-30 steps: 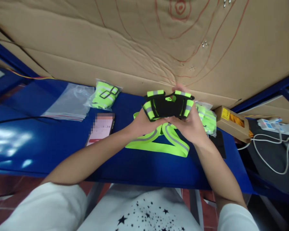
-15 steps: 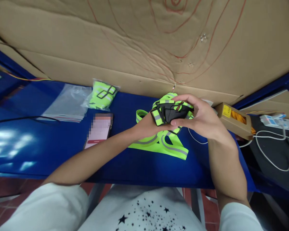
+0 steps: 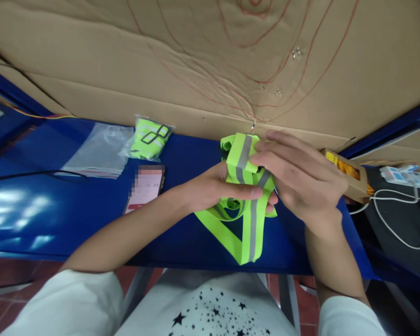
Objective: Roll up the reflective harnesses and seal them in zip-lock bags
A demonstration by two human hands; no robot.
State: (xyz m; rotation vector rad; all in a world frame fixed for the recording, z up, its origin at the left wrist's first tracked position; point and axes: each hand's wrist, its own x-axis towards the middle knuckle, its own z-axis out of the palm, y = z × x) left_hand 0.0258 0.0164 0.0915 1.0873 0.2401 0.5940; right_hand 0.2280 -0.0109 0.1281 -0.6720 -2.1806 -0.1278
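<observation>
A bright yellow-green reflective strap harness with grey stripes is bunched up between my hands over the blue table. My left hand grips the bundle from below and the left, its thumb lying across the straps. On the upper right, my right hand is closed over the bundle, fingertips pressed on a folded strap. A long loop of strap hangs below toward the table's front edge. The black buckles are mostly hidden by folds and fingers.
A clear bag holding a folded yellow-green harness lies at the back left, beside flat clear plastic bags. A phone rests left of my forearm. To the right are a cardboard box and white cables.
The bundle has turned over, so its black buckles no longer face up and folded strap shows instead. My right hand has moved over its top, and a strap loop now hangs lower.
</observation>
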